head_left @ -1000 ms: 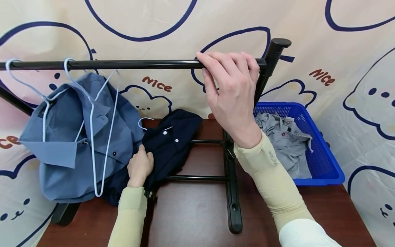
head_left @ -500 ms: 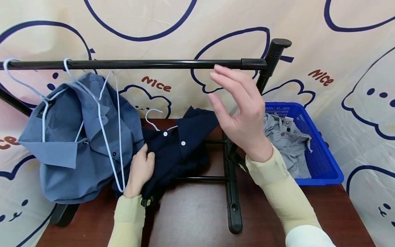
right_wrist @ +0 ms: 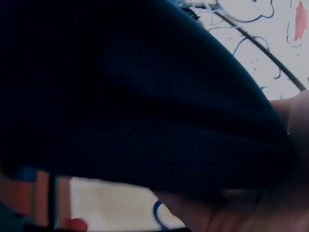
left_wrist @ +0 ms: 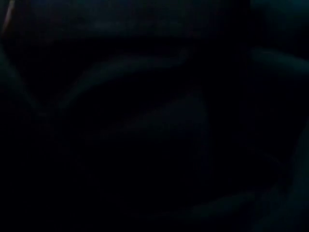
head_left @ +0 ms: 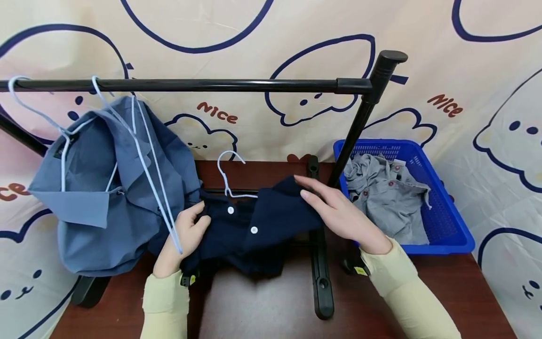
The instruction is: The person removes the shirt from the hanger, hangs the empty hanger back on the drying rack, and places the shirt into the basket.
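A navy shirt with white buttons is held up in front of me in the head view. The hook of a pale blue hanger sticks up from its collar. My left hand grips the shirt at its left shoulder, thumb on the front. At the other shoulder, my right hand holds the cloth between thumb and fingers. Dark cloth fills most of the right wrist view, with the hand around its end. The left wrist view is almost black.
A black rail crosses above the hands. On it hang a blue shirt and a bare hanger, which overlaps my left wrist. A blue basket with a grey shirt stands right, on the brown table.
My right hand has left the rail and come down to the navy shirt's right shoulder. The shirt has spread rightward, its hanger hook now upright. The bare hanger's lower end has swung right.
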Tool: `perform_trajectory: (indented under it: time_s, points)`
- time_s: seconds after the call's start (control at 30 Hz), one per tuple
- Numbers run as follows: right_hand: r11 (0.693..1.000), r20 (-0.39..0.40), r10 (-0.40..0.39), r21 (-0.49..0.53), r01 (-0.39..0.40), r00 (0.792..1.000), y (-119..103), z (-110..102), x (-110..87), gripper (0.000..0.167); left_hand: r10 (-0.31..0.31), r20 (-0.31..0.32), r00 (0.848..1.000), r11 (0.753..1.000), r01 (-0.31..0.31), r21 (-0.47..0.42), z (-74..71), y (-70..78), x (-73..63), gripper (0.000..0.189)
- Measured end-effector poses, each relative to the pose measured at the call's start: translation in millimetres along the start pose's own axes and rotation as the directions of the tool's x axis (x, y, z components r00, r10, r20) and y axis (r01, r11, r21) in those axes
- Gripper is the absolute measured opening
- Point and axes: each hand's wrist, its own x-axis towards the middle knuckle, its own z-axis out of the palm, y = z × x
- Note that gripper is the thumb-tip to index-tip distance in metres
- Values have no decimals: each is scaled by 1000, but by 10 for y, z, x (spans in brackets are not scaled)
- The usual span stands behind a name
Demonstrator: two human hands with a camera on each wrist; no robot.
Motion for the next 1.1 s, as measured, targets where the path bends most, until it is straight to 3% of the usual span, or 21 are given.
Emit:
perform_trajectory:
  time_s: [0.07,0.17,0.33,0.47,0.7,0.83,0.93,1.1]
  points:
    - [1000,39,26,-3,-26,999,99,-4,-73,53,12,16,1000,1000,-12,13,41,32,1,17]
    - [998,68,49,-49,-45,996,212,-39,-191,52,45,36,998,999,-46,27,123,84,9,28]
    - [995,89,40,-94,-31,995,284,-180,-388,43,93,69,993,994,-97,55,273,202,26,19]
    - [993,82,48,-116,-38,996,284,-321,-548,36,97,115,989,994,-102,40,416,284,35,38]
    - [989,29,18,-149,-14,999,238,-607,-817,31,173,158,972,984,-164,-67,637,514,74,35]
    - [986,-26,55,-156,-58,998,212,-772,-946,32,206,167,964,976,-189,-112,728,679,95,32]
    - [983,-79,73,-164,-85,994,227,-874,-1038,29,229,179,957,968,-205,-142,781,794,100,24]
    - [989,-141,42,-138,-61,989,288,-972,-1161,27,257,196,946,959,-225,-172,804,947,64,18]
